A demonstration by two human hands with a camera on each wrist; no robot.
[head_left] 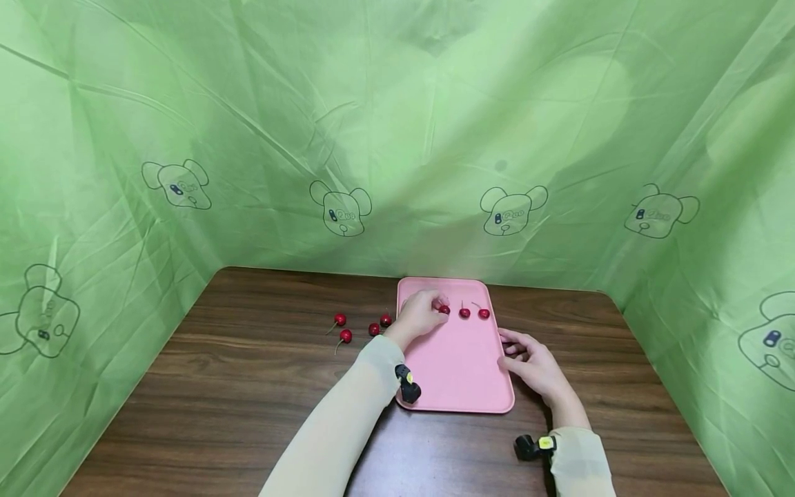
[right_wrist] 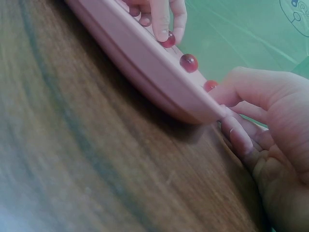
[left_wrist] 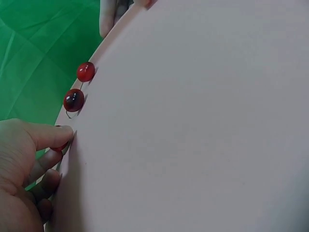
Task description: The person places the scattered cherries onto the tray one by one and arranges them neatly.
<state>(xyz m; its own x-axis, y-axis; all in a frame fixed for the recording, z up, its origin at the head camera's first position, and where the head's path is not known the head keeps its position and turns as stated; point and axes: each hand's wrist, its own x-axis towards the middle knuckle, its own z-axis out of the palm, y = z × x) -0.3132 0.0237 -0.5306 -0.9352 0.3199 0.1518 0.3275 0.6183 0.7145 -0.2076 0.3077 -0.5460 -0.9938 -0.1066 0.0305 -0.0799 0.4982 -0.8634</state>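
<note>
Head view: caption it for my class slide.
Left hand pinches a cherry beside two others on a pink tray; right hand holds its edge.

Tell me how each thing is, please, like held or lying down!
Pink tray: lying on the table
Left hand: pinching one cherry
Right hand: holding the tray's right edge
Two other cherries: lying on the tray, side by side
Four more cherries: lying loose on the table
Green cloth: hanging, creased
</note>
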